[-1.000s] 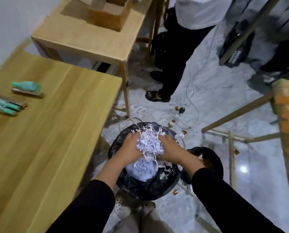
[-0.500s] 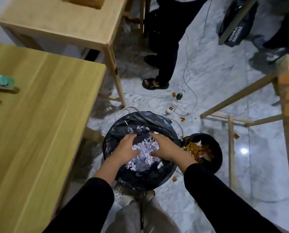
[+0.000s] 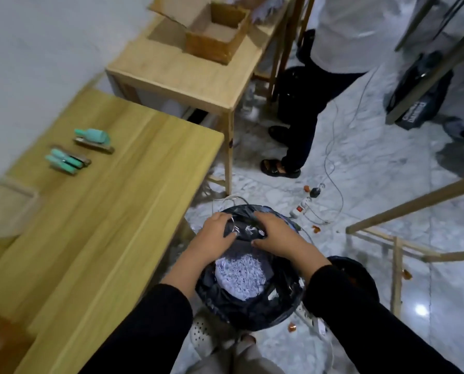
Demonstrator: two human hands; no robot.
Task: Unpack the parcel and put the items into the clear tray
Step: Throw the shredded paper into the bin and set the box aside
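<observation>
My left hand [image 3: 217, 234] and my right hand [image 3: 277, 237] rest with fingers spread on the far rim of a bin lined with a black bag [image 3: 248, 303]. Neither hand holds anything. White shredded paper [image 3: 240, 273] lies inside the bin, below my wrists. On the long wooden table [image 3: 104, 238] to the left lie a teal bottle-shaped item [image 3: 92, 135] and two teal tubes [image 3: 63, 161], each on brown card. The clear tray [image 3: 8, 209] stands at the table's left edge, blurred. An open cardboard parcel [image 3: 215, 36] sits on the smaller table [image 3: 187, 76] beyond.
A person in dark trousers and sandals [image 3: 301, 125] stands past the bin. A power strip with cables [image 3: 303, 206] lies on the marble floor. A second black bin [image 3: 356, 276] stands under my right forearm. Wooden frame legs [image 3: 398, 255] are at right.
Both hands let go of the clump of shredded paper, which now lies in the bin. The hands moved up to the bag's far rim. The view tilted back up toward the tables.
</observation>
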